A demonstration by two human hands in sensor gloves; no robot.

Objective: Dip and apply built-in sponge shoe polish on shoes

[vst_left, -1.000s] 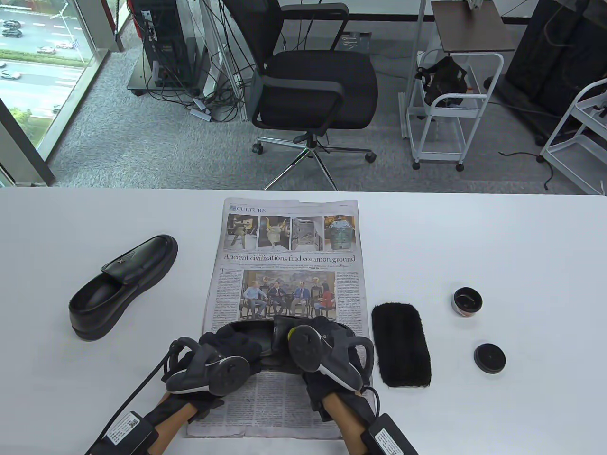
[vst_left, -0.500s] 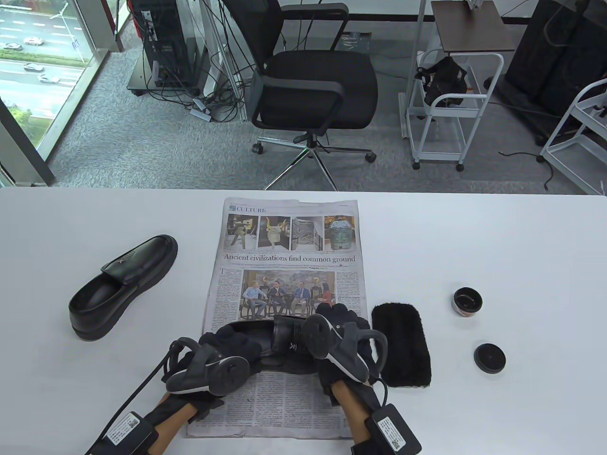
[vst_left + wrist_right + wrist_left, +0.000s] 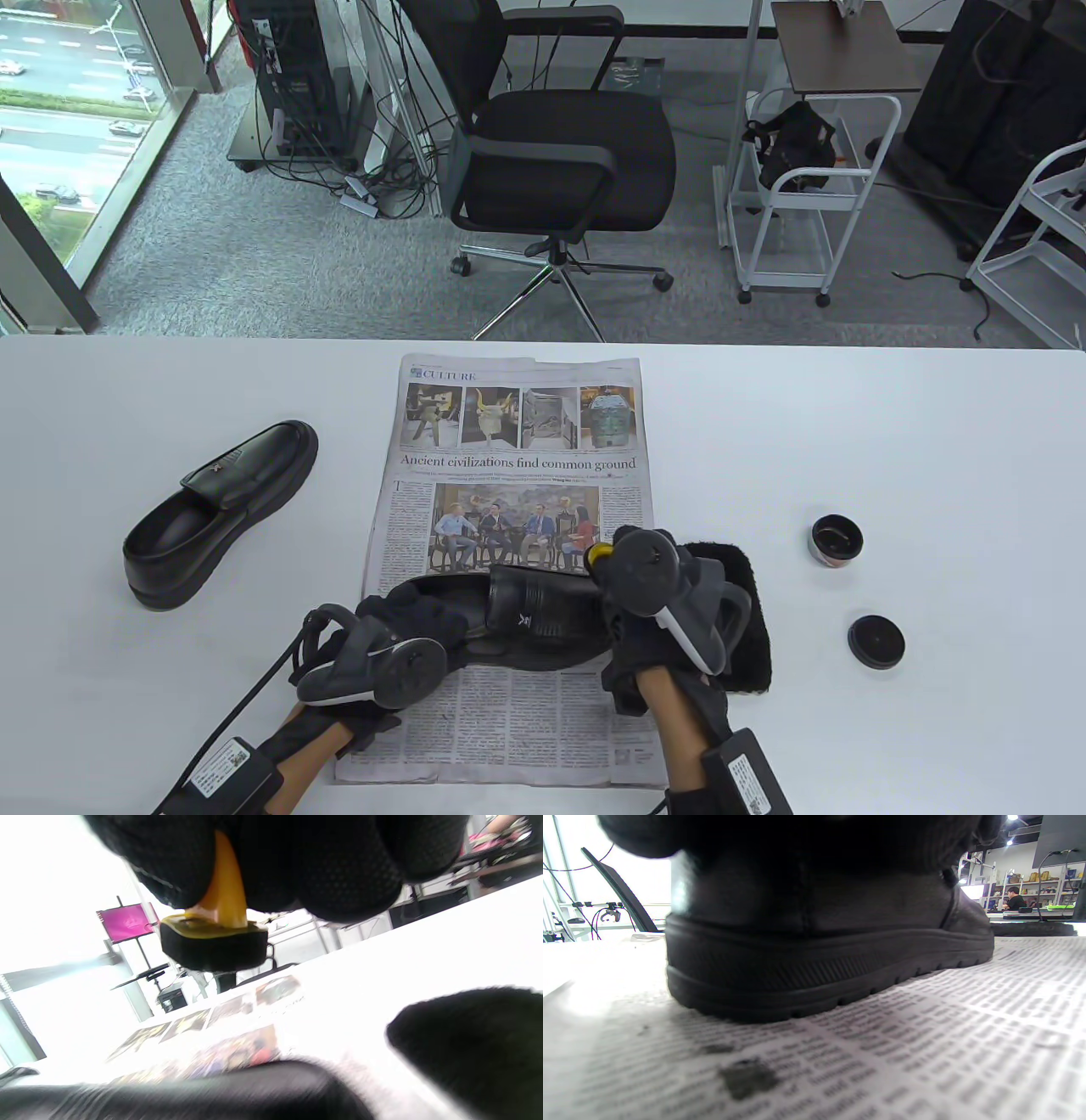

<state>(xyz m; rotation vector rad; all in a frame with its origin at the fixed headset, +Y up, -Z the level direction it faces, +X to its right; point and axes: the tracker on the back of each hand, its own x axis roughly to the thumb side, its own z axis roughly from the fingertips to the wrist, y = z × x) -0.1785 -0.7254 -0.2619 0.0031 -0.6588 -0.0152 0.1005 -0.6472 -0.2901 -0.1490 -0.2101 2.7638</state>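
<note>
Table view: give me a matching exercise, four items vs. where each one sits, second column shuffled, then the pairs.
Items:
1. spare shoe
2. held shoe
3. open polish tin
4. tin lid

Places:
A. on the newspaper, left hand at its heel
B. bare table, left of the newspaper
C. right side, nearer the person
D. right side, farther from the person

Pairs: 1-B, 2-A, 3-D, 4-C
</note>
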